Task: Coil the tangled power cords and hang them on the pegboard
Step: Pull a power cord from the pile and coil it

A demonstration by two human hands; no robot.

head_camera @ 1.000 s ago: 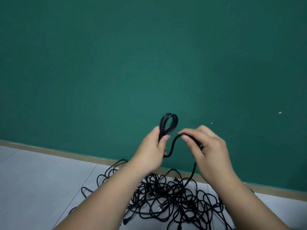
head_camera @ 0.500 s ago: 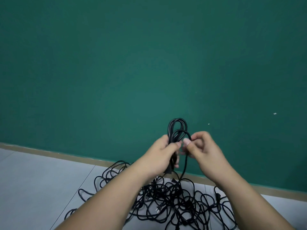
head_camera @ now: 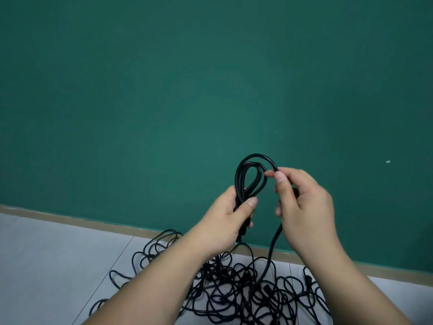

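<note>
A black power cord (head_camera: 248, 174) stands in several small loops above my left hand (head_camera: 225, 219), which grips the bundle at its base with the thumb across it. My right hand (head_camera: 302, 207) pinches the outermost loop near its top between thumb and forefinger. From under the right hand the cord's free length drops to a tangled pile of black cords (head_camera: 236, 292) on the floor. No pegboard is in view.
A plain green wall (head_camera: 187, 90) fills most of the view, with a tan baseboard (head_camera: 70, 219) along its foot. Pale grey floor tiles (head_camera: 46, 266) lie to the left of the pile. Plugs show among the tangled cords.
My right hand has lifted a new, wider loop up and over the bundle. The left hand keeps its grip on the coil's base.
</note>
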